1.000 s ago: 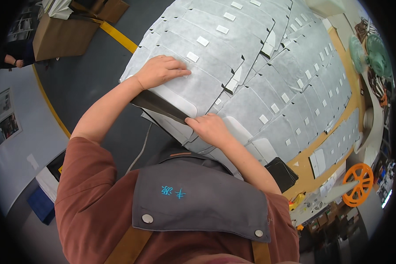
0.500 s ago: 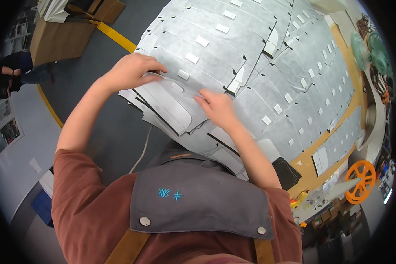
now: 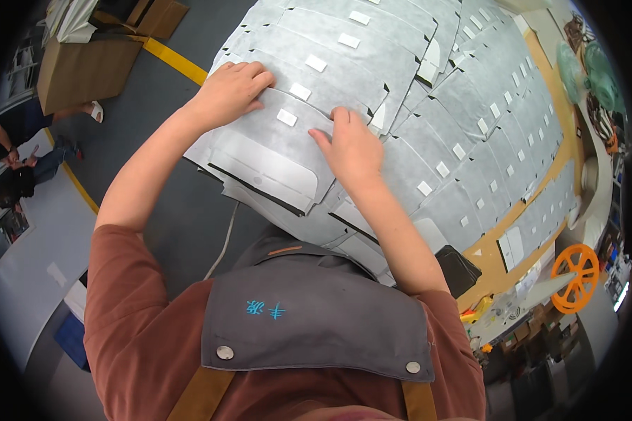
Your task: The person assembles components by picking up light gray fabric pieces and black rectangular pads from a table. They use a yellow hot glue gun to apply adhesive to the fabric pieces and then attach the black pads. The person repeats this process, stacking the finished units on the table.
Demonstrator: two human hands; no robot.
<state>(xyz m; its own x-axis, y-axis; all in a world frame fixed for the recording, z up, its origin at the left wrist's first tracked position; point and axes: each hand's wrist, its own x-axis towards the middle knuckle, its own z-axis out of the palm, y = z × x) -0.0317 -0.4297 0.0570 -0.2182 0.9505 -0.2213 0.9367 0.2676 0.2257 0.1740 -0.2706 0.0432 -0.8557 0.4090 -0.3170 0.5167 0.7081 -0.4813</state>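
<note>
Both hands have shifted onto the top grey panel (image 3: 274, 151) at the table's near edge. Left hand (image 3: 233, 88) and right hand (image 3: 351, 147) press flat, grasping nothing. Overlapping panels (image 3: 463, 126) crowd the far side.

White rectangular labels (image 3: 286, 117) on grey sheets (image 3: 372, 63)

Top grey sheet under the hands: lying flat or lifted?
Flat. The grey sheet lies on the stack, with the left hand and right hand pressing on it.

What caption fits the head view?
Both hands, left and right, press flat on a grey sheet atop overlapping sheets covering a table.
</note>
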